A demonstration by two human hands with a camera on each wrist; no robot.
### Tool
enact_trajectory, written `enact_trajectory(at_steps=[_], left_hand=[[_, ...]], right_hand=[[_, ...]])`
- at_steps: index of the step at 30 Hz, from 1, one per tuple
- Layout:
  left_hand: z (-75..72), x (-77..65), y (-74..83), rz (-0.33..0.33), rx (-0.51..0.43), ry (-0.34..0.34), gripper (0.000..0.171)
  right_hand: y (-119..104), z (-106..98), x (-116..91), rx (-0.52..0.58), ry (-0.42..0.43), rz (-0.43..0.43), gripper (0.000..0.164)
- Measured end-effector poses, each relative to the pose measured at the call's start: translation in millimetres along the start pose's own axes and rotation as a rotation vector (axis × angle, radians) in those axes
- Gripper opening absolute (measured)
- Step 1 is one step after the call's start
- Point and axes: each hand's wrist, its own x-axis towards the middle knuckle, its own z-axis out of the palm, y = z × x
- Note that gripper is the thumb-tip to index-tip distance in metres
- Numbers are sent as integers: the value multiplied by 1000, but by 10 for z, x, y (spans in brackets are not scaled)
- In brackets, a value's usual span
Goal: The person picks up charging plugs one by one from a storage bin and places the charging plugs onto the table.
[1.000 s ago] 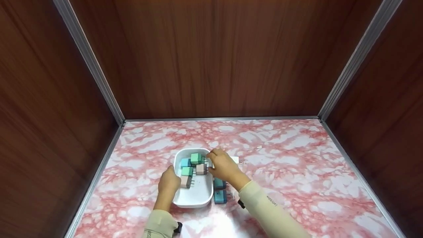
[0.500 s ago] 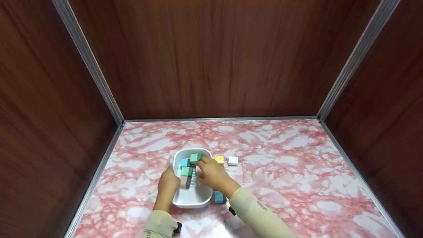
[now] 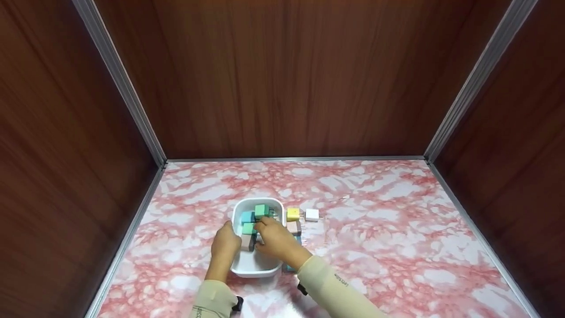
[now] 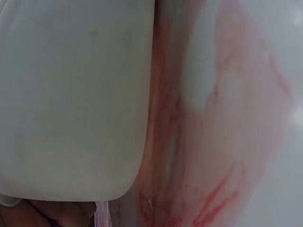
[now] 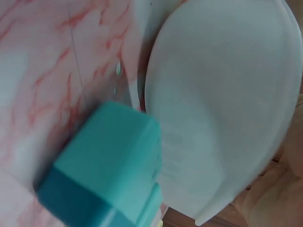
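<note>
On the left side a white tub (image 3: 254, 267) is gripped at its rim by my left hand (image 3: 225, 244). Inside it sit charger plugs: a light green one (image 3: 261, 210) at the far end, a blue one (image 3: 247, 217), a second green one (image 3: 248, 228) and a beige one (image 3: 247, 243) near the left thumb. My right hand (image 3: 278, 240) reaches over the right rim into the tub, curled fingertips at the nearer green plug's prong end. I cannot tell what is between them. In the left wrist view the tub's wall (image 4: 71, 104) covers my left fingers (image 4: 66, 213) partly.
Right of the tub lie a yellow charger plug (image 3: 293, 214), a white one (image 3: 312, 215) and a beige one (image 3: 293, 227). Blue plugs there are half hidden by my right arm; a teal one (image 5: 109, 156) shows in the right wrist view. Wooden walls enclose the marbled table (image 3: 375, 247).
My right hand has moved left and nearer to me, from the tub's right rim to the plugs inside. This uncovers the yellow, white and beige plugs outside. My left hand stays put.
</note>
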Motion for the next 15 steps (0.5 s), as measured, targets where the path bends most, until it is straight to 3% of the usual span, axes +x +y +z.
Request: enact_trajectory(at_steps=[15], left_hand=[[-5, 11, -5, -26, 3, -26, 49]], right_hand=[[-42, 182, -13, -78, -20, -27, 36]])
